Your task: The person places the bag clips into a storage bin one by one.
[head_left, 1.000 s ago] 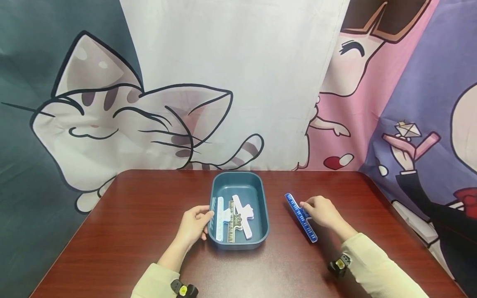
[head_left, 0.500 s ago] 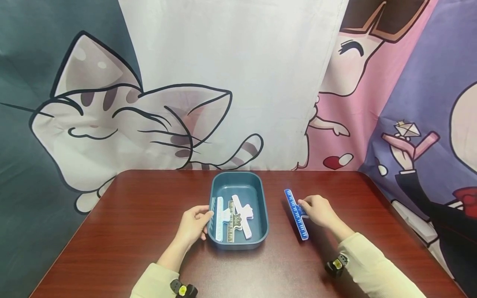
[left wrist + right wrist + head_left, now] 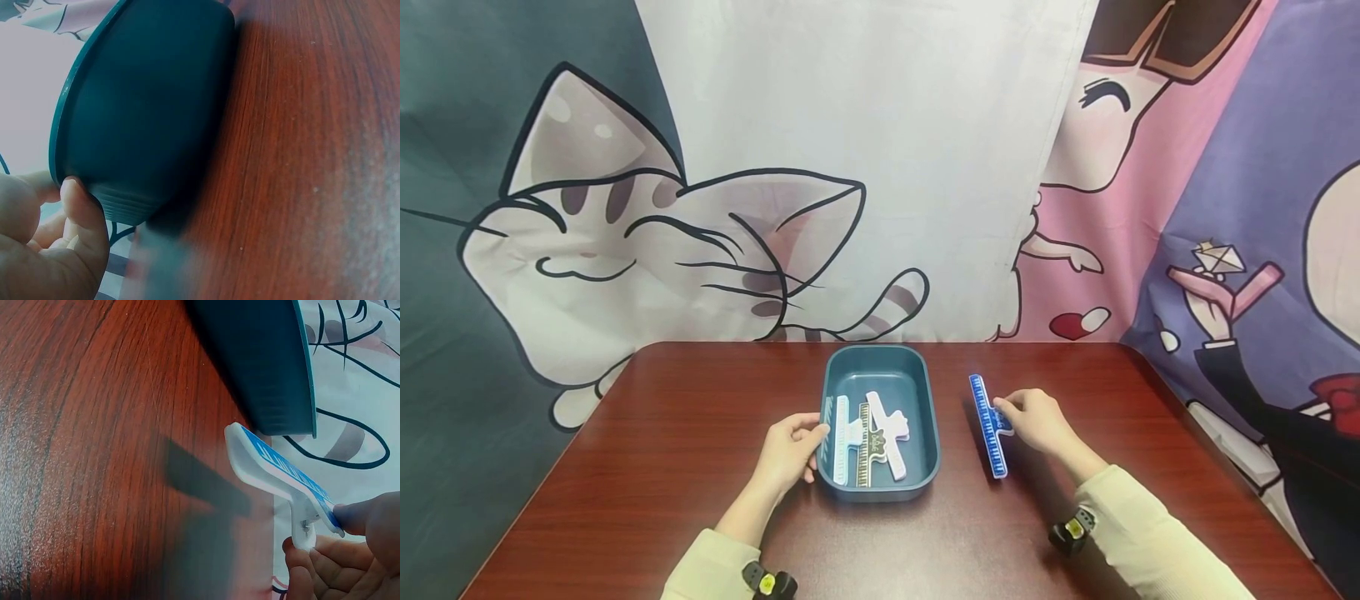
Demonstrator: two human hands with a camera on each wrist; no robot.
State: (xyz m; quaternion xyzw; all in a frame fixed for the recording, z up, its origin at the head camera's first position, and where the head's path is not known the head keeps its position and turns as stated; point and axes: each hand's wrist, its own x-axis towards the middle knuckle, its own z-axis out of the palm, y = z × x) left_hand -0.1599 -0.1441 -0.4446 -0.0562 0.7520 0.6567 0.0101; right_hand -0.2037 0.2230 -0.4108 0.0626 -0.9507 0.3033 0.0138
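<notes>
My right hand pinches a blue long-bar clip with a piano-key print by its handle, right of the tray. In the right wrist view the thumb lies on the clip's blue face, fingers on its white back, and its shadow falls apart from it on the table. My left hand grips the near left rim of the dark teal tray, thumb at the edge. Inside the tray lie a pale blue and white clip, a black and gold clip and a white-pink clip.
The tray stands on a reddish-brown wooden table, near its far edge. Behind it hangs a cloth backdrop with cartoon drawings. Each wrist wears a small black camera, the left camera near the front of the view.
My right hand has moved left and slightly away from me with the blue clip, which has turned closer to upright in the head view. The left hand and tray stay put.
</notes>
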